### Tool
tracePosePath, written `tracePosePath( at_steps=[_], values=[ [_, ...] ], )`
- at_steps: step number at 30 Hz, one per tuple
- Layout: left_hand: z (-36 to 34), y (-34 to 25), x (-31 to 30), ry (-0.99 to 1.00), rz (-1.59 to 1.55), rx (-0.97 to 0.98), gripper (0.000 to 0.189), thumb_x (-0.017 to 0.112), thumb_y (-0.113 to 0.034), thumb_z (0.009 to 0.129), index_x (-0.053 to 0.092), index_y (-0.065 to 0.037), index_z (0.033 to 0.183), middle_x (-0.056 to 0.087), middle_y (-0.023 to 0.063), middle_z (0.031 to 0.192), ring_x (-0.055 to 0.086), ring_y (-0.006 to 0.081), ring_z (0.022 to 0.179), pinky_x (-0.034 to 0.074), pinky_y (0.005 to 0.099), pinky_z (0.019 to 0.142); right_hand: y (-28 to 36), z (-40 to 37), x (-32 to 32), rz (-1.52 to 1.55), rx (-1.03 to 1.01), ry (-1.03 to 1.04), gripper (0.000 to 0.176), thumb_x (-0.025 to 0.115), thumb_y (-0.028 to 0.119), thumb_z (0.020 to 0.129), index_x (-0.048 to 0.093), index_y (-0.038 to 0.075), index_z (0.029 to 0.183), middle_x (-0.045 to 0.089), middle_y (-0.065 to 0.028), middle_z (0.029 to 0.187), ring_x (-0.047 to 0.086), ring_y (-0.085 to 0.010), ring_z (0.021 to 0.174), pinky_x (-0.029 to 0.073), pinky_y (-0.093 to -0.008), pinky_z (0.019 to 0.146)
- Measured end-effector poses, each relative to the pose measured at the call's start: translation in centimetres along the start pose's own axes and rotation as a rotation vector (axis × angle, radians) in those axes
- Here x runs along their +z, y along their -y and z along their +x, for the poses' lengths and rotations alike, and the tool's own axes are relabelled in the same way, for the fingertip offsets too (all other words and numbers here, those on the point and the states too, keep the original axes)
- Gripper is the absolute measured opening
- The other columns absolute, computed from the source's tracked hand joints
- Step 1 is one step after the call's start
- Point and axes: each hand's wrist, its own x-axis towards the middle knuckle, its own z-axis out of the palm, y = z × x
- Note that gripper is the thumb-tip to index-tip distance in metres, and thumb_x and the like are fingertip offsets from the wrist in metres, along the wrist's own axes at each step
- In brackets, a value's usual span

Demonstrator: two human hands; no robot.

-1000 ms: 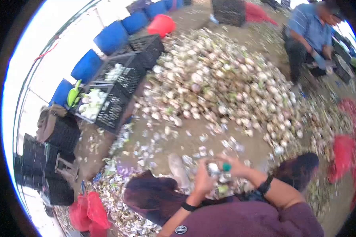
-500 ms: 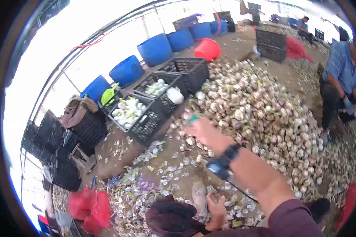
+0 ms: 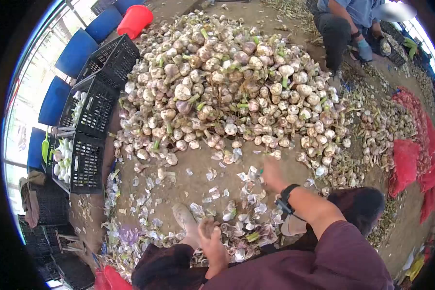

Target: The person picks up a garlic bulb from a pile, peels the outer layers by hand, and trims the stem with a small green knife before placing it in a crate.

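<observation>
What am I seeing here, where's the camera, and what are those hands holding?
There's no robot: a camera on a person's head looks forward and down. Ahead, a big heap of garlic bulbs lies on the ground, with papery skins nearer. Black crates stand at the picture's left; a co-worker is at top right. The bare right hand reaches low near the heap, its grip blurred. The left hand seems to cup something brownish, too unclear to name.

garlic-sorting area, prob. covered shed (garlic heap [image 3: 227, 87], crates [image 3: 88, 162], dirt flr [image 3: 179, 166]).
</observation>
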Motion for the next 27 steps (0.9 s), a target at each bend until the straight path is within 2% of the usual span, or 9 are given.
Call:
tracePosePath(
  at_steps=[4,8,11,13,15,18,21,25,27],
  values=[
    [0.9,2.1,0.8,0.119,-0.006,-0.098,0.039,0.044,0.005,0.080,0.041,-0.002,0.118,0.049,0.0101,0.111,0.049,0.0179,0.097,0.040,0.0276,0.084,-6.9,2.8,4.0,-0.233,-0.020,-0.303,0.033,0.050,0.006,0.076,0.052,0.006,0.109,0.053,-0.0195,0.107,0.055,-0.0352,0.092,0.044,-0.0455,0.080],
    [1.5,3.9,0.4,0.189,0.064,-0.203,0.041,0.042,0.003,0.083,0.038,-0.002,0.124,0.050,0.0104,0.113,0.051,0.0164,0.089,0.043,0.0265,0.077,-5.9,2.8,3.8,-0.015,0.146,0.194,0.031,0.049,0.008,0.080,0.052,0.006,0.110,0.051,-0.0205,0.116,0.054,-0.0371,0.097,0.048,-0.0408,0.078],
    [1.6,3.6,0.7,0.188,0.060,-0.244,0.045,0.041,0.002,0.086,0.033,-0.002,0.130,0.048,0.0115,0.117,0.052,0.0163,0.086,0.044,0.0260,0.074,-2.1,0.2,3.8,0.327,-0.040,0.538,0.035,0.059,0.017,0.078,0.051,0.005,0.110,0.058,-0.0192,0.104,0.057,-0.0322,0.094,0.047,-0.0366,0.076],
    [1.4,3.5,0.7,0.209,-0.107,-0.256,0.046,0.042,-0.007,0.090,0.027,0.000,0.133,0.046,0.0139,0.123,0.050,0.0202,0.100,0.043,0.0311,0.085,3.7,-3.5,-1.1,0.763,0.013,0.464,0.047,0.069,0.025,0.073,0.050,0.004,0.110,0.061,-0.0156,0.094,0.058,-0.0250,0.090,0.046,-0.0350,0.076],
    [1.1,2.5,0.9,0.235,-0.319,-0.310,0.047,0.042,-0.012,0.092,0.024,0.004,0.133,0.043,0.0171,0.126,0.044,0.0244,0.116,0.038,0.0358,0.097,7.0,-7.1,-4.0,1.134,-0.153,0.483,0.046,0.071,0.024,0.073,0.050,0.005,0.109,0.060,-0.0107,0.093,0.055,-0.0174,0.087,0.045,-0.0323,0.077],
    [0.6,0.9,0.6,0.409,-0.404,-0.293,0.047,0.041,-0.014,0.093,0.024,0.001,0.134,0.044,0.0173,0.125,0.048,0.0245,0.112,0.040,0.0359,0.095,9.8,-10.6,-9.3,1.023,-0.377,0.467,0.040,0.069,0.021,0.076,0.051,0.005,0.108,0.059,-0.0076,0.092,0.054,-0.0149,0.086,0.044,-0.0299,0.077],
    [-0.9,-1.0,0.8,0.445,-0.395,-0.236,0.048,0.049,-0.012,0.089,0.030,-0.002,0.132,0.049,0.0111,0.120,0.052,0.0210,0.106,0.043,0.0328,0.090,10.4,-12.8,-12.8,1.304,-0.246,0.486,0.036,0.065,0.019,0.080,0.050,0.006,0.109,0.058,-0.0059,0.094,0.052,-0.0125,0.086,0.044,-0.0270,0.076],
    [-2.1,-1.1,0.3,0.496,-0.297,0.038,0.059,0.062,-0.004,0.076,0.034,-0.001,0.128,0.044,0.0102,0.122,0.045,0.0201,0.114,0.037,0.0321,0.097,10.7,-15.0,-12.5,1.284,-0.101,0.292,0.030,0.063,0.020,0.082,0.053,-0.001,0.101,0.056,-0.0061,0.089,0.052,-0.0112,0.081,0.044,-0.0251,0.068],
    [-2.8,-1.2,0.3,0.491,-0.187,0.192,0.060,0.064,-0.003,0.073,0.035,-0.001,0.126,0.042,0.0103,0.123,0.042,0.0198,0.117,0.034,0.0323,0.100,11.6,-15.9,-13.3,1.503,0.188,0.514,0.028,0.063,0.025,0.083,0.058,-0.001,0.092,0.056,-0.0040,0.077,0.052,-0.0113,0.067,0.042,-0.0260,0.057]
  ],
)
